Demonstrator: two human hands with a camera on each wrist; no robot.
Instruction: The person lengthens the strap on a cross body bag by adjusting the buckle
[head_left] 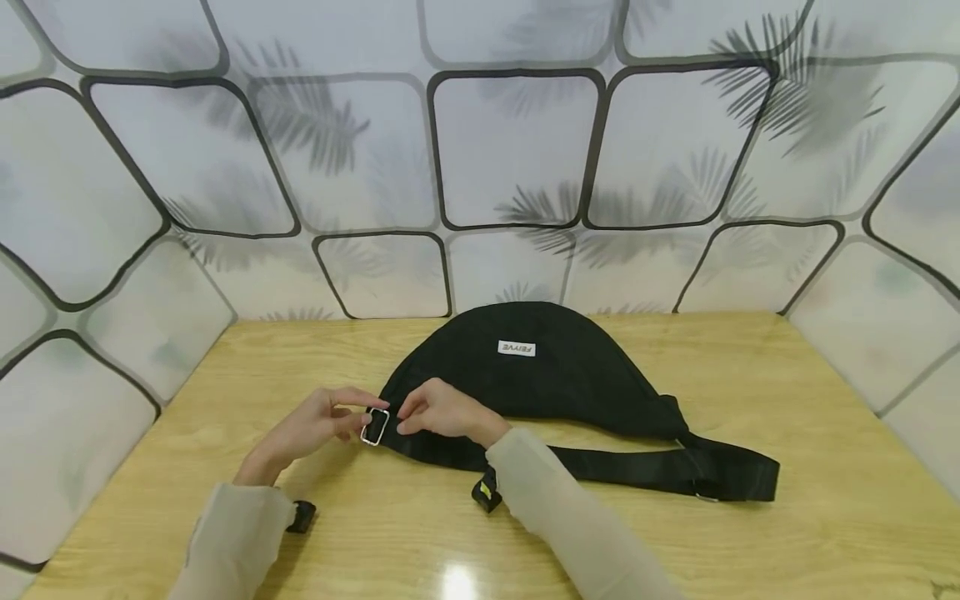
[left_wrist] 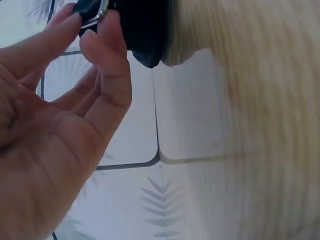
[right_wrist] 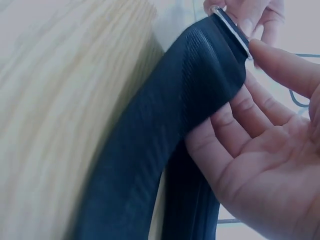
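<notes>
Apparently midway: left hand (head_left: 313, 427) pinches metal buckle (head_left: 384, 427) left of centre, right hand (head_left: 447, 410) grips strap (head_left: 622, 468) alongside; lower-right loop (head_left: 753, 479) formed, buckle end seems unfinished.

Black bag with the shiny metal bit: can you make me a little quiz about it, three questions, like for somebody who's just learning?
1. True or false: the label on the bag is white.
2. Fill the gap: the bag lies on a table whose top has the look of ____.
3. Choose one: what do the fingers of the left hand pinch? A) the label, B) the metal buckle, C) the edge of the table.

Key: 1. True. 2. Wood. 3. B.
</notes>
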